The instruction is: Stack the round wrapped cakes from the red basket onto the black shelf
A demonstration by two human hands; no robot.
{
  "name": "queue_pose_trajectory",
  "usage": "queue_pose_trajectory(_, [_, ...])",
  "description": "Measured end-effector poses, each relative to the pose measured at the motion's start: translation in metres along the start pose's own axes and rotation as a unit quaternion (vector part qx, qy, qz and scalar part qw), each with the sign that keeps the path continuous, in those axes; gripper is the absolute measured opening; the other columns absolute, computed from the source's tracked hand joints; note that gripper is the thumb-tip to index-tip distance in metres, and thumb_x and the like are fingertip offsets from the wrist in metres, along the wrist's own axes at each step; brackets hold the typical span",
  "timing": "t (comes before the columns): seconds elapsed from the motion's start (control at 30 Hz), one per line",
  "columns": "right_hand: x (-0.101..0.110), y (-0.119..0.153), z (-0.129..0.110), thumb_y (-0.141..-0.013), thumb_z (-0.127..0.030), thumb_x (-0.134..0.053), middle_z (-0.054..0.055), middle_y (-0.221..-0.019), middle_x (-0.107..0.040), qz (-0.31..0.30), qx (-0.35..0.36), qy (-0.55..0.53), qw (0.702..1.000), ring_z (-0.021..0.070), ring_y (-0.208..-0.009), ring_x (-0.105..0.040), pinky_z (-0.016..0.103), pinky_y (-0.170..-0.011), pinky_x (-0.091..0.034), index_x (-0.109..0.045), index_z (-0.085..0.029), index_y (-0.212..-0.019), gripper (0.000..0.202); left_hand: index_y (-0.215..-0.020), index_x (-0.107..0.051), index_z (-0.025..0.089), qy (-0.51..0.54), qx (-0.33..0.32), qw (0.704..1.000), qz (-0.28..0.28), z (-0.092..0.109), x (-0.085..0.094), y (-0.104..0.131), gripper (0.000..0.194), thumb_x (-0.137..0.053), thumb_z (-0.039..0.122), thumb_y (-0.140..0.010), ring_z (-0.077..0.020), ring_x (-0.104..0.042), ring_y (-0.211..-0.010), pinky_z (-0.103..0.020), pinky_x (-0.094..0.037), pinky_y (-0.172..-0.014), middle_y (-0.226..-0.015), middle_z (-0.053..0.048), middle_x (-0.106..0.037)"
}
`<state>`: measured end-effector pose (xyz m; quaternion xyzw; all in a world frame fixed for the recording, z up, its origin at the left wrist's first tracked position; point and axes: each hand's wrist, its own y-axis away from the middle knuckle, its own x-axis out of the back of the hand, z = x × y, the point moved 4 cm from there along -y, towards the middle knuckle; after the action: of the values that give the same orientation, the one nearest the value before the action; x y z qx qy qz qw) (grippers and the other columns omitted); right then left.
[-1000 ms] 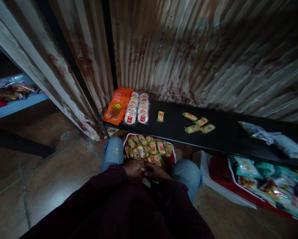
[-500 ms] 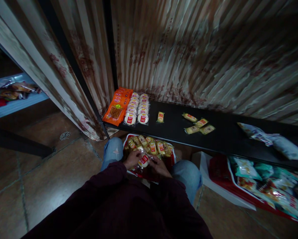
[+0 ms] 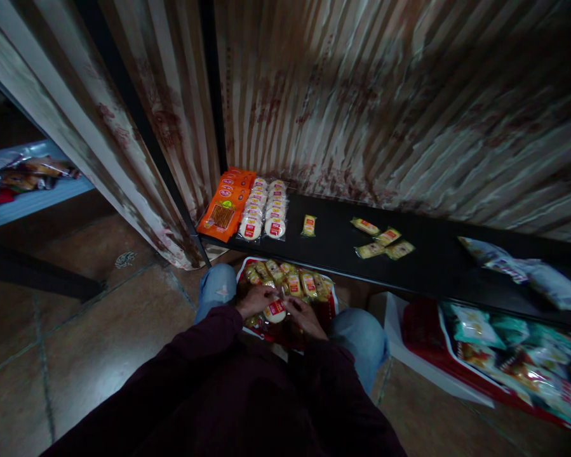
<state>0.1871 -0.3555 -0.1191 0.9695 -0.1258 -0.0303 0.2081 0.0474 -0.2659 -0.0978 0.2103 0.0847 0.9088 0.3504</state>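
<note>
Left hand (image 3: 256, 301), right hand (image 3: 306, 317) both pinching round packet (image 3: 274, 315) by far edge; red label (image 3: 276, 307) facing up, long axis crosswise.

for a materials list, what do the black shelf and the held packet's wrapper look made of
Black shelf: perhaps painted metal or laminate; its even, dull face leaves that open. Wrapper: probably clear, glossy plastic film, the white disc showing through.

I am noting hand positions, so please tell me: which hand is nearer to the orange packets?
Left. The left hand is below the orange packets and slightly right of them in the picture; the right hand is lower and farther right.
</note>
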Motion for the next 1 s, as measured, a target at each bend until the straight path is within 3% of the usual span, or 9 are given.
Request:
queue_pose_trajectory(0.17, [-0.006,0.002,-0.001,-0.057,-0.057,-0.077,0.001,-0.084,-0.074,-0.002,0.001,-0.037,0.999,0.0235,-0.082,-0.068,0.038,-0.079,-0.054,-0.07,-0.024,-0.097,0.052,-0.101,-0.072,0.02,-0.126,-0.043,0.991,-0.01,0.02,-0.003,0.002,0.027,-0.054,0.018,-0.081,-0.0166,-0.066,-0.091,-0.028,-0.048,-0.09,-0.1,-0.004,-0.073])
queue_pose_trajectory(0.37, [-0.002,0.003,0.003,-0.051,-0.052,-0.079,0.002,-0.085,-0.072,0.097,-0.026,-0.114,0.988,0.0221,-0.073,-0.068,0.035,-0.065,-0.056,-0.064,-0.025,-0.089,0.049,-0.114,-0.063,0.016,-0.113,0.0,0.985,0.133,0.017,0.007,0.007,0.032,-0.05,0.021,-0.085,-0.0203,-0.061,-0.108,-0.033,-0.044,-0.099,-0.115,-0.01,-0.067])
queue_pose_trajectory(0.47, [-0.002,0.002,0.006,-0.05,-0.05,-0.079,0.002,-0.08,-0.07,0.126,-0.012,-0.169,0.977,0.0207,-0.069,-0.067,0.033,-0.062,-0.055,-0.061,-0.024,-0.084,0.046,-0.127,-0.052,0.015,-0.064,0.044,0.983,0.165,0.009,0.011,0.01,0.042,-0.049,0.02,-0.086,-0.0201,-0.061,-0.109,-0.032,-0.046,-0.097,-0.118,-0.011,-0.065])
queue_pose_trajectory(0.57, [-0.003,0.0,0.01,-0.05,-0.053,-0.077,0.003,-0.077,-0.069,0.144,0.008,-0.181,0.973,0.0225,-0.07,-0.067,0.036,-0.062,-0.055,-0.058,-0.025,-0.081,0.046,-0.135,-0.043,0.016,-0.02,0.064,0.985,0.159,0.006,0.007,0.014,0.05,-0.049,0.021,-0.086,-0.0194,-0.062,-0.108,-0.031,-0.047,-0.094,-0.119,-0.011,-0.065])
queue_pose_trajectory(0.77, [-0.009,0.001,0.01,-0.055,-0.05,-0.078,0.001,-0.087,-0.07,0.138,0.043,-0.195,0.97,0.0215,-0.078,-0.067,0.035,-0.065,-0.054,-0.058,-0.028,-0.098,0.053,-0.133,-0.045,0.016,0.048,0.049,0.989,0.131,0.004,-0.011,0.012,0.049,-0.049,0.016,-0.084,-0.0191,-0.061,-0.109,-0.033,-0.048,-0.095,-0.121,-0.011,-0.064])
queue_pose_trajectory(0.87, [-0.01,0.002,0.012,-0.05,-0.049,-0.082,0.001,-0.084,-0.07,0.136,0.013,-0.208,0.969,0.0201,-0.076,-0.067,0.034,-0.065,-0.055,-0.059,-0.026,-0.094,0.055,-0.139,-0.036,0.015,0.059,0.057,0.986,0.148,0.001,-0.011,0.008,0.055,-0.047,0.013,-0.085,-0.0181,-0.063,-0.106,-0.033,-0.048,-0.094,-0.119,-0.011,-0.065])
queue_pose_trajectory(1.0, [-0.012,0.001,0.012,-0.052,-0.05,-0.082,0.002,-0.083,-0.069,0.115,0.009,-0.209,0.971,0.0202,-0.079,-0.067,0.036,-0.072,-0.056,-0.06,-0.024,-0.082,0.045,-0.143,-0.031,0.017,0.05,0.051,0.984,0.161,0.001,-0.004,0.002,0.059,-0.047,0.014,-0.086,-0.0189,-0.064,-0.106,-0.033,-0.048,-0.094,-0.115,-0.011,-0.067])
